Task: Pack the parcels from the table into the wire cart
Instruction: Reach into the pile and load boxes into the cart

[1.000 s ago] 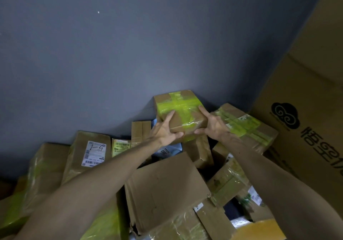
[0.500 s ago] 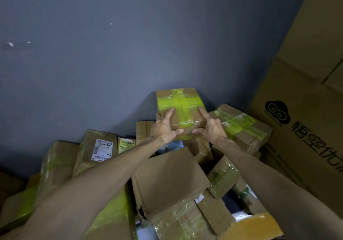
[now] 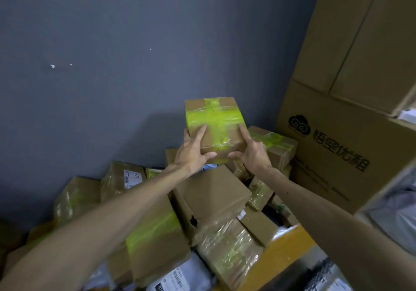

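While holding box [image 3: 215, 122] up off pile [image 3: 213, 196]: gripped between both hands, left hand [image 3: 192, 153] on one side, right hand [image 3: 255, 154] on other. Thumbs hooked at near edge, fingers flat along top. Right inside grip, tipped up, long side pointing away toward wall [image 3: 112, 65]. Both hands just as near. Brown card, square corners, shiny see-through tape, bright green band. Pile below grip: more card boxes, some in crinkly film. No cart in view, so probably turn first.
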Action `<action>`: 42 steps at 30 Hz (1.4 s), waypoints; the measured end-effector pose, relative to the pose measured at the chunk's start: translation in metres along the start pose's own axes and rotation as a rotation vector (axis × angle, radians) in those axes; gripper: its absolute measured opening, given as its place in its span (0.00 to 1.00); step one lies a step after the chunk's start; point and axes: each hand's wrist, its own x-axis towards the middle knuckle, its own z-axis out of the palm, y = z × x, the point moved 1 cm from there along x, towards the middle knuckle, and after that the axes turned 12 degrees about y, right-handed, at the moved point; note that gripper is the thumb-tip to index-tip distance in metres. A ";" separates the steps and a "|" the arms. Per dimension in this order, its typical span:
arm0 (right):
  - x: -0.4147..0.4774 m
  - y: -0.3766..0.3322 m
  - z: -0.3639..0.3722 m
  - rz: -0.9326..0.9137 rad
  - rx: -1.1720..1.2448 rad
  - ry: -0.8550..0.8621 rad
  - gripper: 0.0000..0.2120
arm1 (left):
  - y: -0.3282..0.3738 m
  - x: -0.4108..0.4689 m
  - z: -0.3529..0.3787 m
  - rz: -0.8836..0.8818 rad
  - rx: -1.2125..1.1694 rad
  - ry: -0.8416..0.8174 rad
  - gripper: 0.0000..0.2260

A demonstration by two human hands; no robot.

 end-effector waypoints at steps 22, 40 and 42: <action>-0.206 0.048 -0.163 0.073 -0.096 0.403 0.47 | 0.117 -0.153 0.021 0.427 -0.164 -0.094 0.41; -0.367 0.233 -0.294 0.181 -0.181 0.522 0.49 | 0.277 -0.303 0.170 0.650 -0.163 -0.324 0.42; -0.386 0.253 -0.301 0.238 -0.170 0.512 0.49 | 0.287 -0.317 0.193 0.667 -0.181 -0.369 0.43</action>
